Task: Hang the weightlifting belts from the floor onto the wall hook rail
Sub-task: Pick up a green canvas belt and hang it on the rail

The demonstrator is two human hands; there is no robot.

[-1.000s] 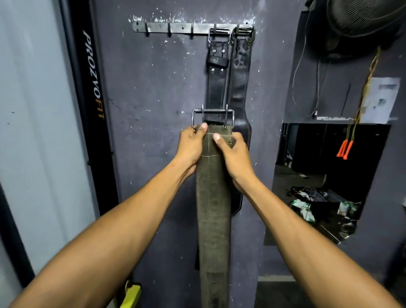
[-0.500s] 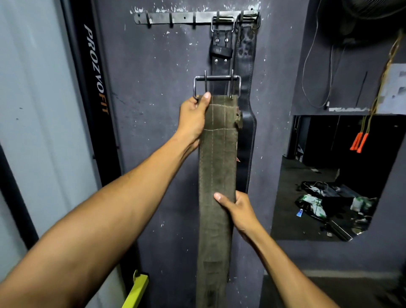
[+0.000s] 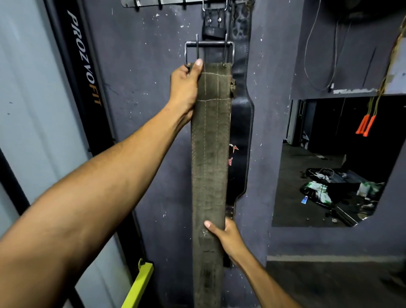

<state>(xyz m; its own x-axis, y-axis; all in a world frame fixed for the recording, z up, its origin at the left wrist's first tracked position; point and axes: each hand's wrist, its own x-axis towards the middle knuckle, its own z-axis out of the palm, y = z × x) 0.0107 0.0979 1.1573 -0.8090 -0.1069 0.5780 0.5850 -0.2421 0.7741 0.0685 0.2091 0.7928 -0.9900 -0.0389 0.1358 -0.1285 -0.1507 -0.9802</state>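
A long olive-green weightlifting belt (image 3: pixel 209 154) hangs upright in front of the dark wall, its steel double-prong buckle (image 3: pixel 208 47) on top. My left hand (image 3: pixel 185 88) grips the belt's top left edge just under the buckle. My right hand (image 3: pixel 226 236) holds the belt's right edge much lower down, thumb across the front. The metal hook rail (image 3: pixel 162 2) runs along the top edge of the view, above the buckle. Two black leather belts (image 3: pixel 241 105) hang from the rail's right end, partly hidden behind the green belt.
A black upright bar with "PROZVOFIT" lettering (image 3: pixel 84 59) stands left of the wall panel. A yellow bar (image 3: pixel 138 285) pokes up at the bottom. Right of the belts, a wall opening (image 3: pixel 329 164) shows a cluttered floor; orange-handled ropes (image 3: pixel 365 124) and a cable hang above it.
The green belt has been raised toward the rail with my left hand. My right hand has slid from beside the buckle down the belt's right edge. The view has closed in on the wall.
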